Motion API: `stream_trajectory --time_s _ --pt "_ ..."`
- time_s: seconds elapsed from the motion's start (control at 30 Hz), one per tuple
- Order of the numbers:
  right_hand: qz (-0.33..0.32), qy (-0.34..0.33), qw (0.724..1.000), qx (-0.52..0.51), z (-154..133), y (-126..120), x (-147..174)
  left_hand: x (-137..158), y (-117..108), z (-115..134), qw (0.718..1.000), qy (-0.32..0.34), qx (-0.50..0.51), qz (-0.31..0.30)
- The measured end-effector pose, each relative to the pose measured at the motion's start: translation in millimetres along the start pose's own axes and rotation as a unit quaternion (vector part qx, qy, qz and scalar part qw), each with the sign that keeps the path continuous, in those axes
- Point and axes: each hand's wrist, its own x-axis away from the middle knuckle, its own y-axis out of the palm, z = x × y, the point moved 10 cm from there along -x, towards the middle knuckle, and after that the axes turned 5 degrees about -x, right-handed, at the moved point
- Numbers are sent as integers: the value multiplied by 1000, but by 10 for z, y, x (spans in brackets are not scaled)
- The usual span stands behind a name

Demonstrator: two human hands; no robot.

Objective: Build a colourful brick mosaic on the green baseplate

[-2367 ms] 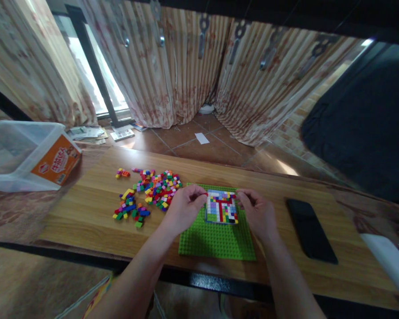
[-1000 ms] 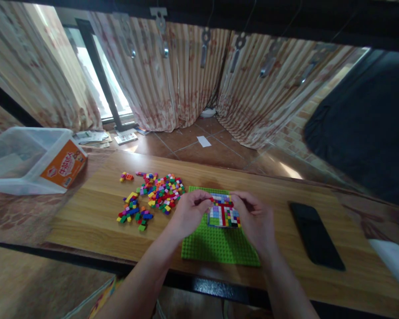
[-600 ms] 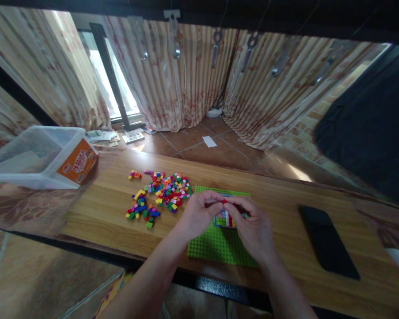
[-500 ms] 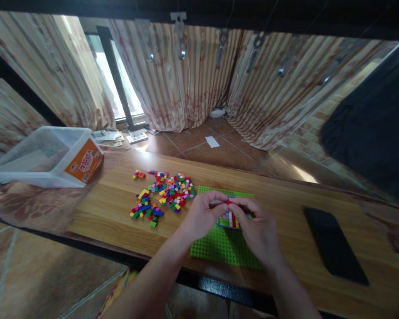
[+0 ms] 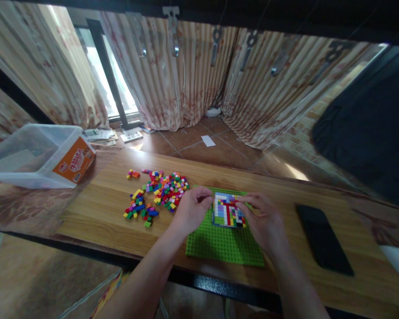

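A small panel of coloured bricks (image 5: 220, 217), with white, lilac, red and yellow pieces, rests on a green studded baseplate (image 5: 219, 248). Just left of the panel is my left hand (image 5: 193, 210), its fingers curled and the thumb close to the index finger. Anything between those tips is too small to make out. My right hand (image 5: 264, 223) reaches over the panel's right side, thumb and index finger pinched together at its upper part. Red shows beside these fingertips; I cannot tell whether it is a loose brick or part of the panel.
Loose coloured bricks (image 5: 171, 188) lie in a spread pile left of the baseplate on the wooden table (image 5: 103, 212). A black phone-like slab (image 5: 324, 239) lies at the right. A clear plastic box with an orange label (image 5: 75, 164) stands at the far left.
My hands have moved apart from where they met over the panel, uncovering more of it. The left hand has shifted left off it; the right stays at its right side. The view has shifted slightly.
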Motion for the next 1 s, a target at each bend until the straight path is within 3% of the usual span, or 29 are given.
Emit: stream_trajectory --time_s 0.17,0.37,0.73,1.0 --pt "9 -18 1000 18 5 81 6 4 69 -40 1000 8 -15 -20" --pt "25 5 1000 -9 87 116 9 2 81 -48 999 5 -19 -26" --pt "44 94 988 -117 335 159 14 23 95 -17 999 0 -23 -35" --pt "51 204 954 -213 560 252 70 1 66 -52 999 17 -29 -33"
